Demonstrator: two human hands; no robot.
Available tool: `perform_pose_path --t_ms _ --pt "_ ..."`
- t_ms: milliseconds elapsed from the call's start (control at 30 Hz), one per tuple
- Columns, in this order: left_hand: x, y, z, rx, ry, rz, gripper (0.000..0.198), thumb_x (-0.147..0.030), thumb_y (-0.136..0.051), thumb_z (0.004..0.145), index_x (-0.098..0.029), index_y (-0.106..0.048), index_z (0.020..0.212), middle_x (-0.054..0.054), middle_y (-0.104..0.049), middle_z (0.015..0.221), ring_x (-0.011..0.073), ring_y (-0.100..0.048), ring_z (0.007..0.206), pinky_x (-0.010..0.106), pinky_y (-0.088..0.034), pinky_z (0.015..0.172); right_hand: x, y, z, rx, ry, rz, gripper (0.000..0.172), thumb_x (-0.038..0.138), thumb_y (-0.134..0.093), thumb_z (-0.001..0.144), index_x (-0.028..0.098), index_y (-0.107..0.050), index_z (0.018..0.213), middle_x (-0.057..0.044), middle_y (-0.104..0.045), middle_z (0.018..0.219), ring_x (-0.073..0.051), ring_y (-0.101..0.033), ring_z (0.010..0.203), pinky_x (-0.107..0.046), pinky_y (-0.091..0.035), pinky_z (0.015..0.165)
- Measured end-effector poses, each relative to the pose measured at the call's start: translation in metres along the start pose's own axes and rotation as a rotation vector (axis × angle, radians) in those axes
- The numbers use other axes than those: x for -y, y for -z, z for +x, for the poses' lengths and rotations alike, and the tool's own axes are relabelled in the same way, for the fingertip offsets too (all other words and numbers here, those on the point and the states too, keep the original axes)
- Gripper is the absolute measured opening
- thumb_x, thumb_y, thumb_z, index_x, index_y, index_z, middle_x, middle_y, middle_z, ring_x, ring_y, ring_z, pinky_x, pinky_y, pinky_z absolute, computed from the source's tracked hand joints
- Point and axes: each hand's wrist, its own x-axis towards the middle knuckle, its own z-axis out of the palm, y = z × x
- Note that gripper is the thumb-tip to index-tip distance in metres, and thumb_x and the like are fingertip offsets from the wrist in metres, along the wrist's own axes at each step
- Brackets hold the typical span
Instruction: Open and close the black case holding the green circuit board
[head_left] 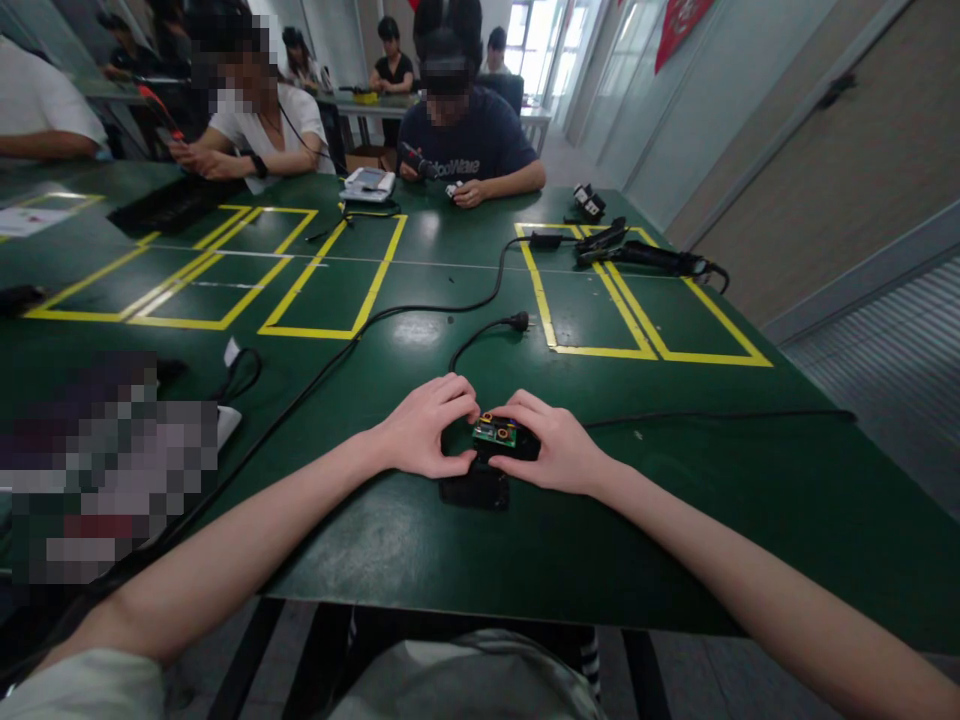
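- Green table (420, 560), marked with yellow tape (307, 333) rectangles, with people (472, 150) seated beyond.
- Left hand (427, 430), curled at the left end of a green circuit board (495, 432); cannot tell whether pinching or merely touching.
- Right hand (559, 445), pinching the circuit board's right end between thumb and fingers.
- Flat black piece (474, 491), lying just nearer the table's front edge.
- Circuit board, between both hands.
- Black plug (519, 321), lying beyond the hands.
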Motion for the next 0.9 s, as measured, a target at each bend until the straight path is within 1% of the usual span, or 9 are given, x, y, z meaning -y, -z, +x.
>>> perform_pose_path --t_ms 133,200,300,400,533,633,733,800,900 --pt "-0.001 0.001 -0.001 0.061 -0.030 0.002 0.040 -0.056 -0.074 0.079 -0.021 -0.054 0.079 0.007 -0.060 0.092 0.0216 -0.056 0.083 0.035 -0.047 0.075 0.001 0.002 -0.004 -0.062 0.026 -0.015 0.031 0.040 -0.069 0.094 0.021 -0.067 0.119 -0.006 -0.066 0.098 -0.019 -0.069 0.082 -0.030 -0.057 0.069" --pt "-0.002 0.000 -0.001 0.114 -0.030 -0.013 0.045 -0.059 -0.076 0.077 -0.021 -0.053 0.073 0.005 -0.061 0.087 0.0200 -0.056 0.078 0.033 -0.045 0.072 0.001 0.004 -0.004 -0.119 0.061 -0.076 0.025 0.037 -0.064 0.097 0.021 -0.069 0.115 -0.007 -0.068 0.096 -0.019 -0.069 0.079 -0.029 -0.056 0.064" --pt "-0.007 -0.001 -0.002 0.194 -0.022 -0.074 0.033 -0.044 -0.077 0.077 -0.021 -0.054 0.069 -0.002 -0.057 0.068 0.0157 -0.055 0.066 0.030 -0.041 0.065 0.000 0.007 -0.004 -0.192 0.116 -0.145 0.022 0.035 -0.059 0.100 0.020 -0.070 0.112 -0.008 -0.070 0.094 -0.018 -0.068 0.075 -0.028 -0.054 0.060" --pt "-0.012 -0.002 -0.003 0.248 0.022 -0.136 0.014 -0.025 -0.070 0.074 -0.021 -0.059 0.068 -0.006 -0.051 0.055 0.0124 -0.052 0.056 0.028 -0.039 0.061 -0.002 0.009 -0.003 -0.199 0.118 -0.104 0.021 0.036 -0.059 0.100 0.021 -0.070 0.111 -0.007 -0.070 0.093 -0.018 -0.068 0.076 -0.028 -0.056 0.062" --pt "-0.012 0.004 -0.004 0.249 0.171 -0.330 0.005 -0.019 -0.063 0.070 -0.019 -0.063 0.065 -0.007 -0.050 0.052 0.0093 -0.048 0.051 0.024 -0.040 0.059 -0.007 0.011 -0.004 -0.175 0.082 -0.022 0.019 0.035 -0.063 0.097 0.022 -0.070 0.108 -0.009 -0.069 0.099 -0.020 -0.070 0.085 -0.031 -0.059 0.069" --pt "-0.005 0.018 -0.001 0.216 0.377 -0.597 0.006 -0.021 -0.061 0.072 -0.017 -0.063 0.067 -0.006 -0.054 0.053 0.0073 -0.047 0.047 0.021 -0.038 0.052 -0.009 0.014 -0.004 -0.094 0.068 0.030 0.023 0.037 -0.068 0.094 0.020 -0.067 0.110 -0.009 -0.069 0.103 -0.021 -0.071 0.087 -0.032 -0.059 0.072" --pt "0.005 0.029 0.002 0.053 0.542 -0.795 0.014 -0.029 -0.066 0.076 -0.016 -0.063 0.073 -0.001 -0.065 0.059 0.0101 -0.058 0.052 0.021 -0.043 0.052 -0.007 0.015 -0.004 -0.016 0.081 0.075 0.029 0.037 -0.072 0.091 0.019 -0.063 0.113 -0.008 -0.070 0.102 -0.021 -0.072 0.087 -0.033 -0.059 0.073" --pt "0.011 0.031 0.005 -0.032 0.644 -0.861 0.021 -0.036 -0.069 0.080 -0.016 -0.064 0.079 0.001 -0.070 0.064 0.0109 -0.060 0.052 0.020 -0.044 0.050 -0.005 0.014 -0.005 0.006 0.091 0.098 0.033 0.038 -0.074 0.089 0.020 -0.062 0.114 -0.008 -0.070 0.103 -0.021 -0.072 0.088 -0.032 -0.059 0.074" --pt "0.016 0.026 0.007 -0.136 0.727 -0.884 0.028 -0.043 -0.072 0.081 -0.015 -0.066 0.083 0.004 -0.074 0.070 0.0093 -0.058 0.049 0.019 -0.040 0.045 0.001 0.009 -0.005 0.011 0.118 0.140 0.037 0.039 -0.077 0.088 0.021 -0.062 0.116 -0.008 -0.072 0.104 -0.021 -0.072 0.090 -0.031 -0.059 0.074"
